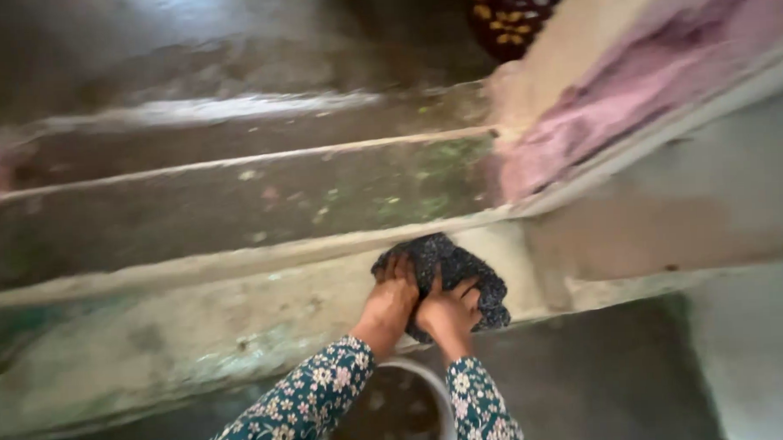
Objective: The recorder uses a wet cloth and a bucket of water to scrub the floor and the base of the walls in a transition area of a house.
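A dark speckled cloth [449, 261] is bunched against a worn concrete ledge [195, 322]. My left hand [387, 302] presses on the cloth's left part, fingers curled into it. My right hand [449, 312] grips the cloth's lower middle, right beside the left hand. Both arms wear teal sleeves with a white flower print. Below my wrists sits a round white-rimmed bucket [436, 388] with murky water inside.
Wet concrete steps [235, 199] rise beyond the ledge. A pinkish painted wall [630, 81] slants at the upper right. A dark fabric with yellow patterns [510, 12] lies at the top. Grey floor [605, 377] spreads to the lower right.
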